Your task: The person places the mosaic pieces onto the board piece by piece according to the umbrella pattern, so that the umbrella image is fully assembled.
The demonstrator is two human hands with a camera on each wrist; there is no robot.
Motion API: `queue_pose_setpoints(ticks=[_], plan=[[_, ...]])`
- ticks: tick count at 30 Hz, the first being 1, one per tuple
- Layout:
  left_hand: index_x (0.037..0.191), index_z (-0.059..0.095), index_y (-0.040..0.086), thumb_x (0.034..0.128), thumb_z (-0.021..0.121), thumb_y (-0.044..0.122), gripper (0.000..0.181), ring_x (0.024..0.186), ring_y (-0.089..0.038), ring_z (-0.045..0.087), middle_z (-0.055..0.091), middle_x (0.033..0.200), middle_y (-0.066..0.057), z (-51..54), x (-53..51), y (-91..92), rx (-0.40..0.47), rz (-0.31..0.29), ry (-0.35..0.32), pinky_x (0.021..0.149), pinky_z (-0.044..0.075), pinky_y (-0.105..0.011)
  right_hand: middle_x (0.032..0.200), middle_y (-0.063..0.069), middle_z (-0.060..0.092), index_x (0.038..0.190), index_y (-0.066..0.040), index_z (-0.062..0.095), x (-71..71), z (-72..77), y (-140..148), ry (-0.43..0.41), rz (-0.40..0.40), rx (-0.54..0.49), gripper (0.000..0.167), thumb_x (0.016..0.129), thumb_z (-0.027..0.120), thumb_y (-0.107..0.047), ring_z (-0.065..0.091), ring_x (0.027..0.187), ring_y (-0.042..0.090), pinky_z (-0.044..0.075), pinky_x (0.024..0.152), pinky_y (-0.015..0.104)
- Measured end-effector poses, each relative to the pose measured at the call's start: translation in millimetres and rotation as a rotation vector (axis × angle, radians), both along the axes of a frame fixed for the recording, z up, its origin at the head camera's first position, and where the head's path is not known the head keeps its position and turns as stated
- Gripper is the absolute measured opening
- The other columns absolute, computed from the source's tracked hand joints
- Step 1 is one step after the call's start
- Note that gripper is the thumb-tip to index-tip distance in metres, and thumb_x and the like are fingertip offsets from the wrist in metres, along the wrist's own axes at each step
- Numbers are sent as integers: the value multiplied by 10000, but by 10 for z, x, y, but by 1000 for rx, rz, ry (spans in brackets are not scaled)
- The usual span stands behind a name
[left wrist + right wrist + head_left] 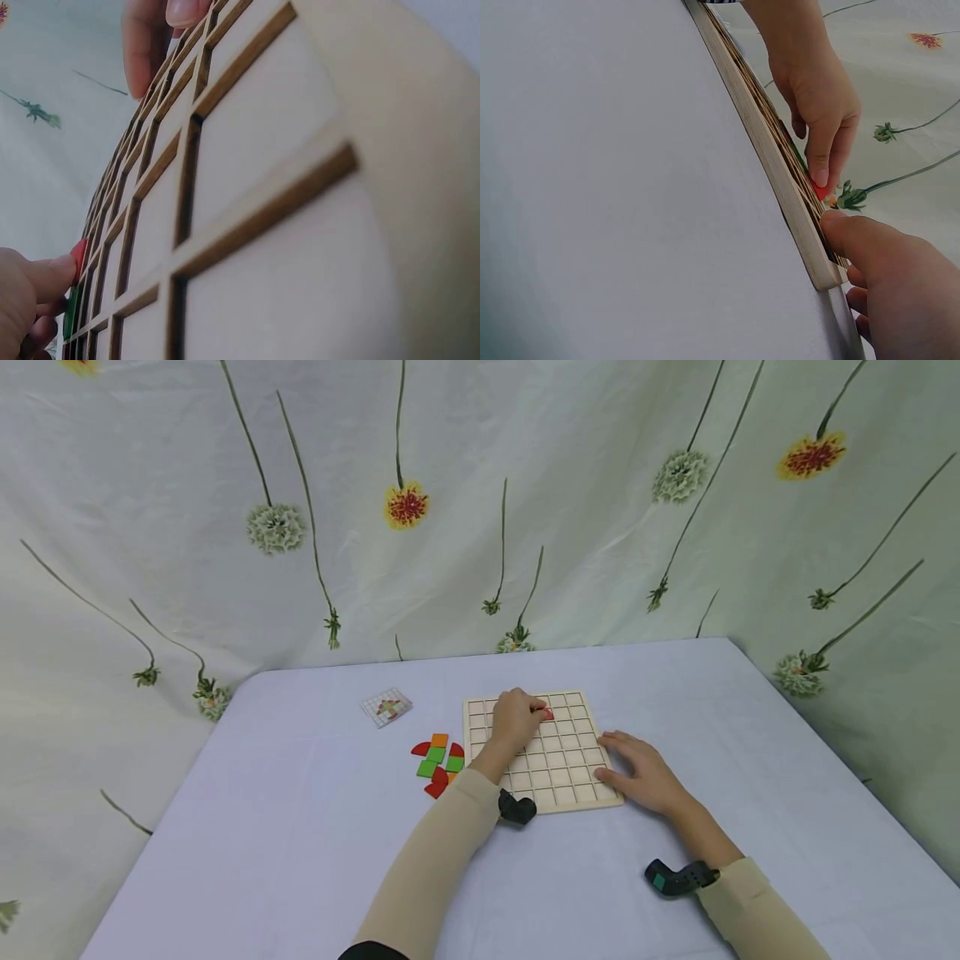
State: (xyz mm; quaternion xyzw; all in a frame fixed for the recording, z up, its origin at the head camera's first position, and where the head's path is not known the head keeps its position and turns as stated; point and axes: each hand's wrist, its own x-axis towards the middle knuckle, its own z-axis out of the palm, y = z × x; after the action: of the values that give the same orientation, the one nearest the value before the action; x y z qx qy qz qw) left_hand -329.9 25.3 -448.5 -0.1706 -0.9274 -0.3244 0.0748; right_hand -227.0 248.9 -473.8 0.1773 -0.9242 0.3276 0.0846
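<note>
Left hand [516, 722] pinching a red piece [548, 715] at the far part of the wooden board [551, 760], I rest my right hand [643, 770], thumb and fingers spread, on its right edge. Green, red and orange pieces [436, 755] lie on the counter [300, 827] left of the board; a patterned card [387, 707] sits farther left and beyond.

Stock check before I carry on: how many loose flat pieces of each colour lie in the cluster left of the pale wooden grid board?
Green four-sided flat pieces: 3
Orange flat pieces: 2
Red curved-edged flat pieces: 4, as far as I can tell
Total: 9 visible; the beige left sleeve might hide more.
</note>
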Motion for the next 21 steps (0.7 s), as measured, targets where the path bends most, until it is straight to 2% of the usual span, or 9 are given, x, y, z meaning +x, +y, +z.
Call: queue_pose_setpoints(ticks=[6,14,21], plan=[[1045,774,120,928,685,194,165,949,-269,608,687,989,-64,22,-7,-12,-73,22,20,830,500,-357,1404,241,484,1341,34,545,-4,-3,-8,-8,2,-8,580,889,685,-302,372,1336,448,263,1068,606],[1065,769,115,945,658,182,176,952,-262,565,639,987,-60,42,20,-40,-138,-6,22,831,475,-364,1399,249,486,1340,38,545,-2,7,-18,1,2,3,582,894,680,-311,380,1326,453,267,1063,609],[1162,723,81,970,613,140,229,1034,-289,565,655,1086,-92,37,18,-54,-104,-50,9,884,478,-369,1397,257,483,1338,45,543,11,23,-7,-1,-5,0,582,890,682,-299,377,1326,460,266,1062,612]])
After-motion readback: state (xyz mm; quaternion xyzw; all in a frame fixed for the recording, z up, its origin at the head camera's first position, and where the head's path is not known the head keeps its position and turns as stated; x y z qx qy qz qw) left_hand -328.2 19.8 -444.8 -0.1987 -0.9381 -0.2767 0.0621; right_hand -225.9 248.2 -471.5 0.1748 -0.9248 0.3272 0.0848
